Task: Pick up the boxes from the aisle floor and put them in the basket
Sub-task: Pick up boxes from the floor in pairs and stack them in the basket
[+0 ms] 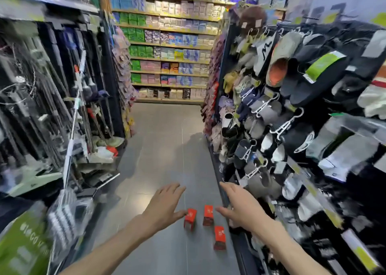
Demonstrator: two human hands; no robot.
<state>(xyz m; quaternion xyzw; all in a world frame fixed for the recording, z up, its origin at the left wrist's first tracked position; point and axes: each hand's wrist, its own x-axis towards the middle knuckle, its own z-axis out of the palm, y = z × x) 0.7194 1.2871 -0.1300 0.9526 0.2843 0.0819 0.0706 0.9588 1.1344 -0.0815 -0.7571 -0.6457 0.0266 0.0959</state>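
Three small red boxes stand on the grey aisle floor: one on the left (190,219), one in the middle (208,215), and one nearer to me on the right (219,237). My left hand (165,204) hovers above the floor just left of the left box, fingers straight and spread, holding nothing. My right hand (240,206) is stretched out just right of the middle box, fingers straight, also holding nothing. No basket is in view.
A rack of hanging slippers (292,111) lines the right side of the aisle. Mops and cleaning tools (62,107) fill the left rack, some jutting over the floor. Shelves of packaged goods (169,51) close the far end. The grey tiled floor (167,149) runs ahead.
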